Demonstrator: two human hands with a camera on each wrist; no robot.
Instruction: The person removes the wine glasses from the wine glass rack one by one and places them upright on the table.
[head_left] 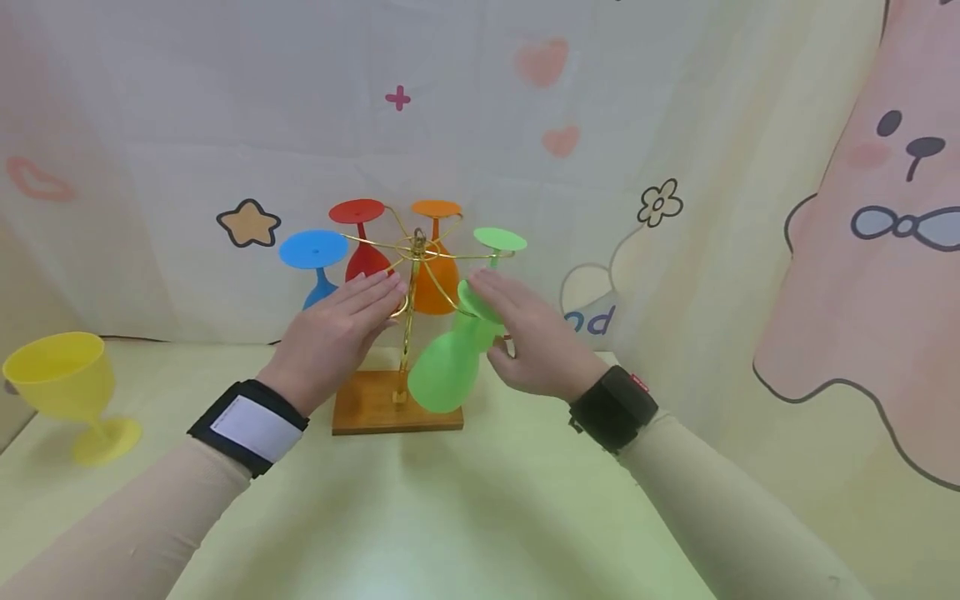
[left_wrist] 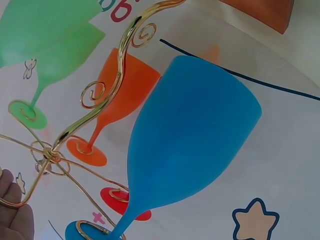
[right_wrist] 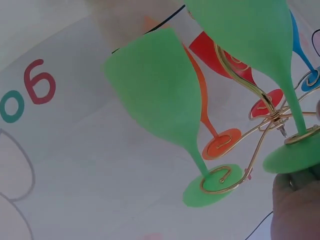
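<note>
A gold wire rack (head_left: 407, 333) on a wooden base holds plastic goblets upside down by their feet: blue (left_wrist: 190, 130), red (head_left: 358, 212), orange (head_left: 435, 283) and two green. My right hand (head_left: 536, 337) is at the foot of the front green goblet (head_left: 442, 375), fingers extended against it and thumb apart below. That goblet hangs tilted, its bowl toward the rack's post. Behind it hangs the other green goblet (right_wrist: 160, 85). My left hand (head_left: 337, 329), fingers straight and together, lies beside a wire arm's end loop that carries no goblet. It covers part of the blue and red bowls.
A yellow goblet (head_left: 60, 379) stands upright on the table's left side. The wooden base (head_left: 367, 408) rests on the pale tabletop (head_left: 450, 517). Close behind the rack hangs a printed curtain (head_left: 480, 108), which continues along the right side.
</note>
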